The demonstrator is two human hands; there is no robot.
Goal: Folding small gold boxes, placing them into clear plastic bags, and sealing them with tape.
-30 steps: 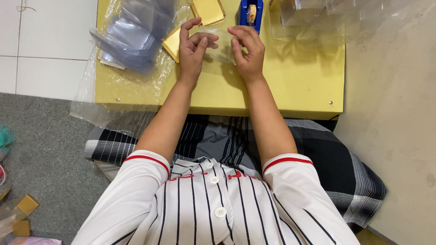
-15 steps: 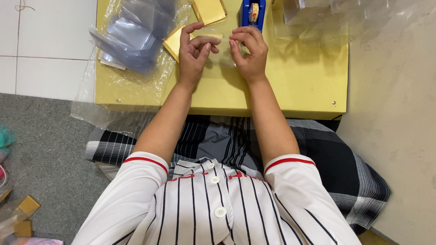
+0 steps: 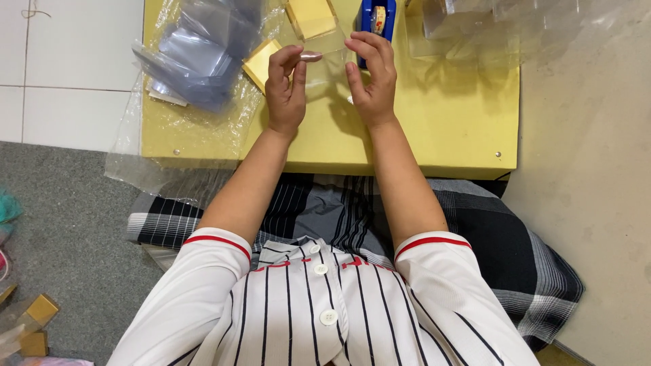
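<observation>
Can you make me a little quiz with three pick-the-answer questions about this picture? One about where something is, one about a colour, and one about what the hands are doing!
1. Where is the blue tape dispenser?
A. At the table's far edge, past the right hand
B. On the grey floor
C. On the person's lap

2. What colour is the table?
A. Red
B. Yellow
C. Black

3. What are the hands doing?
A. Resting flat on the table
B. Holding a clear plastic piece between them
C. Holding scissors

Answers:
1. A, the dispenser sits at the top edge just beyond the right hand.
2. B, the tabletop is plainly yellow.
3. B, the left hand and the right hand are raised with a clear plastic piece held between their fingers.
</observation>
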